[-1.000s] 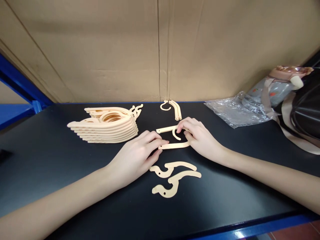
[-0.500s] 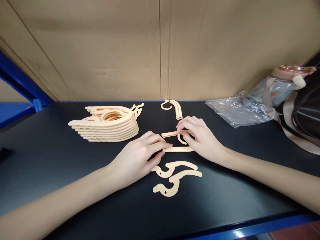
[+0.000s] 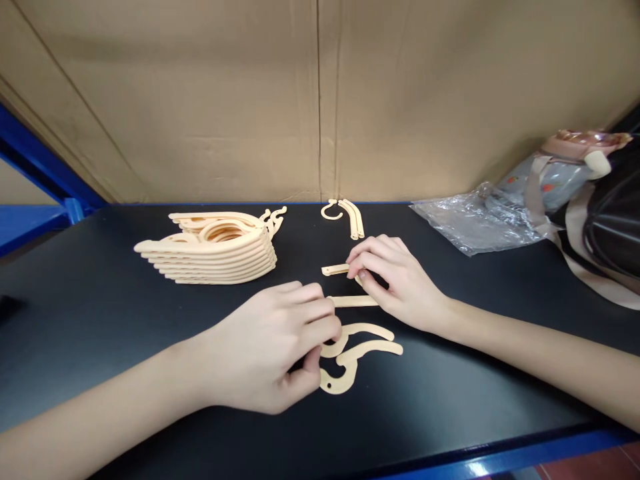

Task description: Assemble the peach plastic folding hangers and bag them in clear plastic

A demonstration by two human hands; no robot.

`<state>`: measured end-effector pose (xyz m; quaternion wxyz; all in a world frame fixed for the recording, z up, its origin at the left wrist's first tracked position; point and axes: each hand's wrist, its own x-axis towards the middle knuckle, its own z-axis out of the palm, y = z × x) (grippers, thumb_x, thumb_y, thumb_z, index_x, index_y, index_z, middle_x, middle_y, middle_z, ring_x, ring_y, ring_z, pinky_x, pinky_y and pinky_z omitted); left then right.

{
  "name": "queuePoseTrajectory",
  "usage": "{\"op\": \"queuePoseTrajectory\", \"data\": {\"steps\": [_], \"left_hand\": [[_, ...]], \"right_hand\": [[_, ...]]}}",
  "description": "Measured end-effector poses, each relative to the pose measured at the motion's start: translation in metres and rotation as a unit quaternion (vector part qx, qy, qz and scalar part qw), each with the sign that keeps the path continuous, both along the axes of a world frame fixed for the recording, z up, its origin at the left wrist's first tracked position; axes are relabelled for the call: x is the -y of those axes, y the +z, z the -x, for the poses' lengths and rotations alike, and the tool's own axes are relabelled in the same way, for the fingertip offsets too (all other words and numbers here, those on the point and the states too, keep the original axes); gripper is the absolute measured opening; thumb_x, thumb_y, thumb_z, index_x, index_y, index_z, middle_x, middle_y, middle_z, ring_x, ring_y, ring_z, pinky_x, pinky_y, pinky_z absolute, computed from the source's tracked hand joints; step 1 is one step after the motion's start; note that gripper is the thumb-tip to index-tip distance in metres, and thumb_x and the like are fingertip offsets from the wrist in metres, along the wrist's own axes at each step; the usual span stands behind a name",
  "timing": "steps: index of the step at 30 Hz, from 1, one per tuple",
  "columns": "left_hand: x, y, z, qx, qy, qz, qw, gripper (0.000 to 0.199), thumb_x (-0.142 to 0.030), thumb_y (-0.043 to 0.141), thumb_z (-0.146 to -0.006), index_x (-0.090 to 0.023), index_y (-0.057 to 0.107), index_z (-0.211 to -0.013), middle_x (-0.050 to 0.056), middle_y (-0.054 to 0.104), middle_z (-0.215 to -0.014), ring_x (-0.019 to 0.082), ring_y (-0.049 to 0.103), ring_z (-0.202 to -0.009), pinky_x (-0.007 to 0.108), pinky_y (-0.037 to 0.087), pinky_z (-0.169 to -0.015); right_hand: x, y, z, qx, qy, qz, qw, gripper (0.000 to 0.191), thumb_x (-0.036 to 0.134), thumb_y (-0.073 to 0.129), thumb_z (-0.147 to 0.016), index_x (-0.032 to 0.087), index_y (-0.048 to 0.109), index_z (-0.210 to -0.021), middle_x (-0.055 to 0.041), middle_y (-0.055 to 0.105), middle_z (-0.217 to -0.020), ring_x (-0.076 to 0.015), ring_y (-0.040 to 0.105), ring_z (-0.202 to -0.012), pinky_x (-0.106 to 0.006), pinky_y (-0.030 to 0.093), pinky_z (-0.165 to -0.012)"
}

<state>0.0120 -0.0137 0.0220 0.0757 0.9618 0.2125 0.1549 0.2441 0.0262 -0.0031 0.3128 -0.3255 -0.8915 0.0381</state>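
Observation:
Two curved cream pieces with rounded, holed ends lie on the black table; the nearer one [image 3: 340, 380] is partly covered by my left hand [image 3: 285, 343]. The fingers of that hand bend down over the left ends of both pieces, and what they hold, if anything, is hidden. Farther back, my right hand [image 3: 395, 283] has its thumb and fingertips together on a slim cream bar [image 3: 335, 269] and a small hook, mostly hidden under the fingers. A second straight bar [image 3: 355, 301] lies just in front of it.
A stack of cream folding hangers [image 3: 215, 257] sits at the left. Near the cardboard wall [image 3: 225, 100] lie a small hook [image 3: 331, 211] and two slim arms [image 3: 353, 219]. At the right are a clear plastic bag [image 3: 475, 220], a strapped bottle [image 3: 565, 170] and a black bag [image 3: 617, 213].
My left hand has moved from the straight bar's left end towards me, over the curved pieces. My right hand has shifted slightly left, its fingers closer together.

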Motion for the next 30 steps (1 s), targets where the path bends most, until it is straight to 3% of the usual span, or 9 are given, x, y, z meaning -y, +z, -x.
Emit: {"op": "queuePoseTrajectory", "data": {"steps": [3, 12, 20, 24, 28, 30], "left_hand": [[0.000, 0.004, 0.002, -0.026, -0.012, 0.017, 0.999, 0.018, -0.008, 0.051, -0.073, -0.019, 0.059, -0.084, 0.002, 0.058, -0.078, 0.019, 0.046, -0.072, 0.033, 0.035, -0.064], [-0.002, 0.010, 0.001, -0.041, 0.005, 0.052, 0.998, 0.014, -0.009, 0.055, -0.075, -0.020, 0.054, -0.082, -0.002, 0.054, -0.075, 0.015, 0.047, -0.068, 0.027, 0.037, -0.063], [0.000, 0.006, -0.001, 0.018, 0.037, 0.071, 0.997, 0.017, -0.006, 0.052, -0.069, -0.020, 0.052, -0.078, -0.004, 0.052, -0.072, 0.011, 0.046, -0.064, 0.021, 0.037, -0.059], [-0.002, 0.006, 0.000, 0.071, 0.071, 0.157, 0.982, 0.015, -0.009, 0.052, -0.071, -0.020, 0.055, -0.080, -0.004, 0.055, -0.073, 0.010, 0.049, -0.063, 0.020, 0.040, -0.056], [-0.007, 0.006, -0.001, 0.150, 0.117, 0.291, 0.938, 0.007, -0.013, 0.053, -0.078, -0.019, 0.054, -0.075, -0.005, 0.056, -0.066, 0.008, 0.051, -0.057, 0.018, 0.042, -0.053], [-0.010, 0.005, -0.001, 0.167, 0.130, 0.318, 0.924, 0.006, -0.017, 0.055, -0.082, -0.019, 0.054, -0.076, -0.005, 0.057, -0.065, 0.008, 0.052, -0.057, 0.018, 0.043, -0.053]], "right_hand": [[0.000, 0.000, 0.001, 0.005, 0.003, -0.001, 1.000, 0.017, 0.007, 0.047, -0.091, 0.022, 0.056, -0.087, -0.0028, 0.065, -0.100, -0.0186, 0.053, -0.091, -0.036, 0.037, -0.084], [0.001, -0.001, -0.001, 0.014, 0.021, -0.013, 1.000, 0.017, 0.007, 0.047, -0.090, 0.021, 0.057, -0.087, -0.0042, 0.065, -0.100, -0.0192, 0.053, -0.091, -0.037, 0.038, -0.083], [0.001, 0.000, 0.000, 0.013, 0.041, -0.020, 0.999, 0.017, 0.010, 0.046, -0.092, 0.020, 0.060, -0.091, -0.0043, 0.067, -0.097, -0.0181, 0.054, -0.087, -0.036, 0.039, -0.080], [0.004, 0.003, 0.000, 0.026, 0.079, -0.032, 0.996, 0.015, 0.018, 0.047, -0.093, 0.020, 0.061, -0.091, -0.0039, 0.067, -0.092, -0.0176, 0.055, -0.084, -0.036, 0.038, -0.079], [0.007, 0.005, 0.001, 0.028, 0.121, -0.047, 0.991, 0.018, 0.033, 0.055, -0.094, 0.019, 0.064, -0.089, -0.0047, 0.068, -0.090, -0.0177, 0.057, -0.083, -0.035, 0.040, -0.079], [0.008, 0.004, 0.001, 0.030, 0.131, -0.044, 0.990, 0.020, 0.038, 0.059, -0.092, 0.020, 0.065, -0.086, -0.0042, 0.069, -0.090, -0.0177, 0.058, -0.084, -0.035, 0.041, -0.080]]}}
